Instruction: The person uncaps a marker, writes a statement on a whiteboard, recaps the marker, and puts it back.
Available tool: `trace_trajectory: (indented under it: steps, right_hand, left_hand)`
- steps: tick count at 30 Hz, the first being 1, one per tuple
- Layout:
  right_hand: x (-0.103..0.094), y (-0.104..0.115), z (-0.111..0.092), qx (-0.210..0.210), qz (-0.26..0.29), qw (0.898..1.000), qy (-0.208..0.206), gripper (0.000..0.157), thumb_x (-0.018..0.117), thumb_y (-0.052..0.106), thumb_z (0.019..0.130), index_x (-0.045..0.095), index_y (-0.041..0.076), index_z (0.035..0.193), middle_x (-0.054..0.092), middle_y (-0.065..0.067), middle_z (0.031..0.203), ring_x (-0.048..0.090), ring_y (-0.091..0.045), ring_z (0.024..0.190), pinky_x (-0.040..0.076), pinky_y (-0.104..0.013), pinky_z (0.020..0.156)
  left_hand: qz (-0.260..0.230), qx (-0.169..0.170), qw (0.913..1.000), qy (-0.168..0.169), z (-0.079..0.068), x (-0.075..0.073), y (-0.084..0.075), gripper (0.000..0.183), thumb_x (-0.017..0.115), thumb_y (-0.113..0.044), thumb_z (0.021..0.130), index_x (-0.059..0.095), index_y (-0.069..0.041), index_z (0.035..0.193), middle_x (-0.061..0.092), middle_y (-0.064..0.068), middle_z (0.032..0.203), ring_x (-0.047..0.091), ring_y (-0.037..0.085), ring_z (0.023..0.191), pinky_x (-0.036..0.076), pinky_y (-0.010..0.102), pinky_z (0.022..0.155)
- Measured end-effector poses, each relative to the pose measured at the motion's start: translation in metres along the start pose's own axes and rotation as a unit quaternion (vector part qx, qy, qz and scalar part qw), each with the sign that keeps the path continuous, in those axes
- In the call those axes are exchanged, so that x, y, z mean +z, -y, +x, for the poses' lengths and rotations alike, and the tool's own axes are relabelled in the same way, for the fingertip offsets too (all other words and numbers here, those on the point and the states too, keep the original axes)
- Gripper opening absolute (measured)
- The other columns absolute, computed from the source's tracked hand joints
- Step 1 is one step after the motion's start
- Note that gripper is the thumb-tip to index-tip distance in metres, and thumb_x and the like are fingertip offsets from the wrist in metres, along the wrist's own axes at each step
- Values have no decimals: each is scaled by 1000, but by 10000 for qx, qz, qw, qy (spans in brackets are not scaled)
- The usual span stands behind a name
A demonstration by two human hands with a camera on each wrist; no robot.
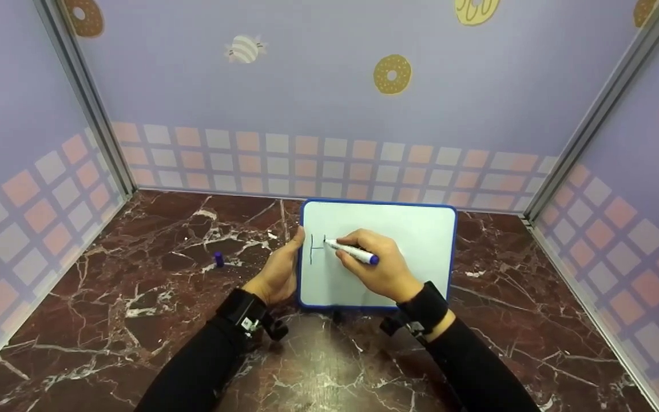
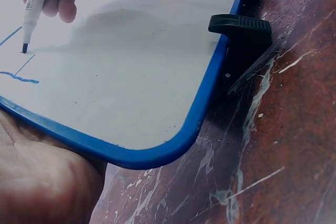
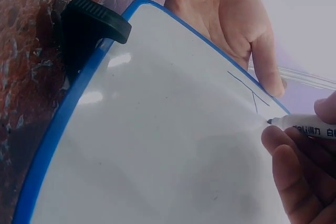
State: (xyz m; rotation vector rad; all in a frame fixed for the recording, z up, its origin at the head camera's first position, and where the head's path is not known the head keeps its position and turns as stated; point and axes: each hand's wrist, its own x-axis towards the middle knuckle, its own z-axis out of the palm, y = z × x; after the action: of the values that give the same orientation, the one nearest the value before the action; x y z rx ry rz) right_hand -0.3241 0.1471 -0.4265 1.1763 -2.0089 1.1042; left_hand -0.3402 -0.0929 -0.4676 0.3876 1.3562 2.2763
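Note:
A small whiteboard point(image 1: 375, 217) with a blue frame stands tilted back on the table. My left hand point(image 1: 278, 272) grips its left edge, thumb at the frame and the other fingers hidden behind the board. With my right hand point(image 1: 380, 264) I pinch a white marker point(image 1: 352, 250) with a purple end. Its dark tip point(image 2: 24, 48) meets the board near the upper left. Blue strokes point(image 1: 312, 249) show there: one long upright line, a short crossbar from its middle, and a short upright bit at the tip.
A purple marker cap point(image 1: 219, 260) stands on the dark marbled table point(image 1: 169, 343), left of the board. Black supports point(image 2: 244, 32) hold the board's lower edge. Lilac panels point(image 1: 318, 74) with printed donuts and checks enclose the table at the back and both sides.

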Motion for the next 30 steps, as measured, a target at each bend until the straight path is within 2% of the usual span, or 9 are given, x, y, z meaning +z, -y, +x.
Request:
trace_trajectory:
  steps: [9, 19, 30]
  right_hand:
    - [1, 1, 0, -21, 332, 9993, 140, 13, 81, -4, 98, 80, 0, 110, 80, -11, 99, 64, -18, 73, 51, -26, 64]
    - [2, 1, -2, 147, 481, 9982, 332, 10, 81, -3, 97, 80, 2, 106, 80, -9, 97, 66, -16, 74, 53, -26, 65]
    - [1, 0, -2, 146, 394, 9975, 571, 8, 82, -1, 97, 80, 2, 104, 78, -4, 92, 66, -15, 74, 56, -30, 66]
  left_hand:
    - [-67, -48, 9999, 143, -1, 0, 0, 67, 37, -69, 115, 60, -13, 144, 73, 14, 130, 71, 31, 121, 59, 52, 103]
    - [-156, 113, 9996, 188, 0, 0, 1, 67, 40, -67, 115, 57, -12, 149, 73, 14, 131, 72, 31, 121, 60, 51, 104]
    - [-99, 67, 9998, 188, 0, 0, 0, 67, 36, -68, 115, 58, -14, 149, 72, 15, 132, 71, 32, 121, 59, 53, 104]
